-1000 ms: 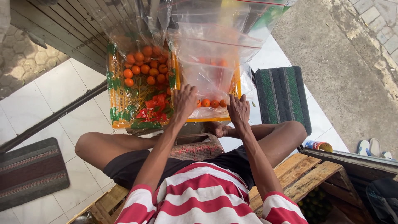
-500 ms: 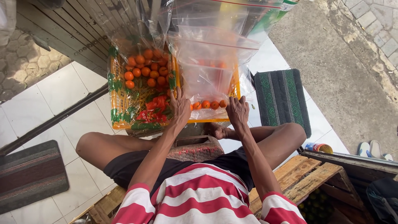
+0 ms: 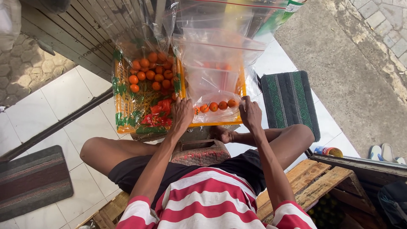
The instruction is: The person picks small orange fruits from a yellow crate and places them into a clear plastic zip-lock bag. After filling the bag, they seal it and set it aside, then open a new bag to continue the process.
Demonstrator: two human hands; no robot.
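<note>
At the lower left of the frame a dark grey woven floor mat lies on white floor tiles, well apart from the work. Right of it, at centre left, a yellow plastic lattice crate stands on the tiles, lined with clear film; small round orange fruits are heaped in its upper part, with red mesh netting bunched near its front edge. The crate sits directly ahead of the seated person's knees, which appears to keep the fruit within arm's reach.

The left hand is closed on the left lower corner of a clear plastic zip bag with a red seal line. The bag stands upright over the crate's right half, and its mouth lies towards the top of the frame. A few orange fruits inside the bag have settled in a row at its bottom. The right hand pinches the opposite lower corner. Holding both corners seems to keep the bag stretched flat and the fruit gathered low between the hands.

Below the hands a reddish woven basket rests between the person's legs. Further right a green and black striped mat lies on the tiles, and a wooden pallet occupies the lower right, beside a small blue and orange can.
</note>
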